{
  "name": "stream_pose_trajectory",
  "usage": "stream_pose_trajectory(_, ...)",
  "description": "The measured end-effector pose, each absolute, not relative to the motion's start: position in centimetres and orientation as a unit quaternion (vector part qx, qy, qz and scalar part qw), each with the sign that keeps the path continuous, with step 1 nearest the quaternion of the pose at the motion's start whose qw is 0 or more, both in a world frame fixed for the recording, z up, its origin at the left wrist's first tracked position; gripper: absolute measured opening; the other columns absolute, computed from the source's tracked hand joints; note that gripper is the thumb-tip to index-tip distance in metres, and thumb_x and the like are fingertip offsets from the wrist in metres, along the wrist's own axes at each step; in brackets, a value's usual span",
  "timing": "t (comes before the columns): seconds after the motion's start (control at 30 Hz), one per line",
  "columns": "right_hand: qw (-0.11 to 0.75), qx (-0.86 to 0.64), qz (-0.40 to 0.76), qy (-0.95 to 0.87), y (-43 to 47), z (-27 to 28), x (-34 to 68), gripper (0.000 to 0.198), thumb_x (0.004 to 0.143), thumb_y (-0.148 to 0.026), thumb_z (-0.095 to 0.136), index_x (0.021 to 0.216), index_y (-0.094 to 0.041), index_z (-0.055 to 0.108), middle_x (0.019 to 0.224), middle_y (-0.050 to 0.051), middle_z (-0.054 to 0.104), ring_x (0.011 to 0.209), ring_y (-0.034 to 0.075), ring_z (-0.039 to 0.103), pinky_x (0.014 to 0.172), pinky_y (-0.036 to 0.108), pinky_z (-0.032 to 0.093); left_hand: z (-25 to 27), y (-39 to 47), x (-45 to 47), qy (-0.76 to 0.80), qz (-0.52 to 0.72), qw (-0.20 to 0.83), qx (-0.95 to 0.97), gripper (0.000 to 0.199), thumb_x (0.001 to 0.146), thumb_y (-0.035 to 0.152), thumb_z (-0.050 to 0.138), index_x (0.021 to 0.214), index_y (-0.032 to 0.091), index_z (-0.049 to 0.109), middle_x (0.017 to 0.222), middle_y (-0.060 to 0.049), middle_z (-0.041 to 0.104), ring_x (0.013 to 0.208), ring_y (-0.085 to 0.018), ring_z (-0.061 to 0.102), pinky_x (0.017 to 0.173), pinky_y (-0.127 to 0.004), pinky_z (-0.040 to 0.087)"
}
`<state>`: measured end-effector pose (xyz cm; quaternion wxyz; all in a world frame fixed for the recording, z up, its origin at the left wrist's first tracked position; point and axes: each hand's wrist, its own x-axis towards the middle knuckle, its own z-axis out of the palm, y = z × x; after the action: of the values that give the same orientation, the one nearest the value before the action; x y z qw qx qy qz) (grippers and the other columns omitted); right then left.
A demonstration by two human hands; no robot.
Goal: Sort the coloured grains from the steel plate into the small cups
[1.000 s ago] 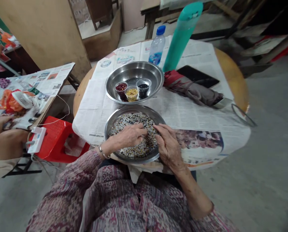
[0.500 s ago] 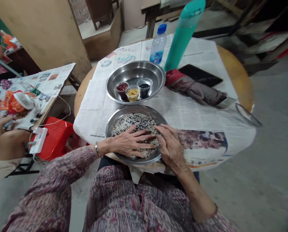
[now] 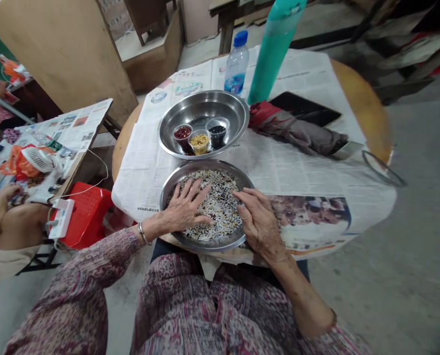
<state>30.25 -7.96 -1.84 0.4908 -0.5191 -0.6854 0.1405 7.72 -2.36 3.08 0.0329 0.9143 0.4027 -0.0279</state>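
Note:
A steel bowl [image 3: 244,241] in front of me holds a spread layer of mixed grains [image 3: 220,202], white, black, yellow and dark red. My left hand [image 3: 188,204], fingers spread, lies over the grains on the bowl's left side and seems to touch them. At the right rim rests my right hand [image 3: 260,222], its fingers and thumb reaching inward, apart from each other. Behind stands a larger steel bowl [image 3: 205,98] with three clear cups in it: dark red grains [image 3: 183,135], yellow grains [image 3: 199,143] and black grains [image 3: 218,132].
Newspaper [image 3: 131,182] covers the round table. Toward the back stand a blue-capped bottle [image 3: 237,66] and a tall teal bottle [image 3: 275,49]. A folded umbrella [image 3: 297,130] lies by a dark flat object [image 3: 308,108]. Left are a red stool [image 3: 83,212] and another person's hand [image 3: 11,192].
My left hand has moved leftward over the grains, its fingers now pointing farther away from me. More grains show in the middle. My right hand stays at the rim.

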Motion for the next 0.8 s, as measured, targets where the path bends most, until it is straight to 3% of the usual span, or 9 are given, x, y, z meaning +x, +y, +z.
stream_pose_trajectory(0.1, 0.495, -0.515, 0.14, -0.685, -7.9, -1.9, 30.2, 0.036, 0.102, -0.034, 0.043, 0.133, -0.026, 0.061, 0.122, 0.008, 0.07, 0.127, 0.026, 0.055, 0.109, 0.05, 0.046, 2.9, -3.9, 8.0, 0.343, -0.04, 0.042, 0.938, 0.099, 0.086, 0.078, 0.05, 0.161, 0.02, 0.022, 0.168, -0.02, 0.017, 0.155, -0.041, 0.013, 0.12, -0.069, 0.017)
stream_pose_trajectory(0.23, 0.496, -0.514, 0.14, -0.686, -7.9, -1.8, 30.2, 0.036, 0.102, -0.033, 0.043, 0.131, -0.025, 0.062, 0.123, 0.009, 0.07, 0.127, 0.026, 0.055, 0.108, 0.049, 0.047, 2.3, -3.6, 10.1, 0.257, -0.029, 0.025, 0.966, 0.083, 0.094, 0.071, 0.043, 0.159, 0.022, 0.025, 0.168, -0.016, 0.02, 0.156, -0.037, 0.012, 0.12, -0.072, 0.013)
stream_pose_trajectory(0.4, 0.494, -0.518, 0.143, -0.684, -7.9, -1.8, 30.2, 0.037, 0.102, -0.035, 0.043, 0.131, -0.024, 0.062, 0.124, 0.009, 0.069, 0.127, 0.026, 0.055, 0.108, 0.049, 0.047, 2.0, -1.1, 11.8, 0.285, -0.007, -0.013, 0.959, 0.079, 0.095, 0.07, 0.041, 0.158, 0.023, 0.031, 0.167, -0.013, 0.024, 0.156, -0.034, 0.015, 0.123, -0.069, 0.006)
stream_pose_trajectory(0.63, 0.495, -0.513, 0.136, -0.689, -7.8, -2.0, 30.1, 0.035, 0.103, -0.032, 0.043, 0.13, -0.023, 0.063, 0.123, 0.009, 0.07, 0.126, 0.025, 0.055, 0.109, 0.049, 0.046, 2.6, -2.9, 8.2, 0.429, -0.032, 0.003, 0.903, 0.096, 0.085, 0.08, 0.048, 0.161, 0.025, 0.026, 0.168, -0.017, 0.018, 0.154, -0.046, 0.013, 0.117, -0.075, 0.015)
stream_pose_trajectory(0.8, 0.495, -0.513, 0.133, -0.689, -7.7, -2.2, 30.2, 0.035, 0.103, -0.033, 0.042, 0.129, -0.023, 0.064, 0.121, 0.009, 0.07, 0.126, 0.025, 0.055, 0.109, 0.049, 0.046, 2.3, -5.2, 7.9, 0.365, -0.045, 0.04, 0.929, 0.099, 0.085, 0.081, 0.045, 0.162, 0.025, 0.02, 0.169, -0.016, 0.014, 0.154, -0.048, 0.011, 0.116, -0.076, 0.017)
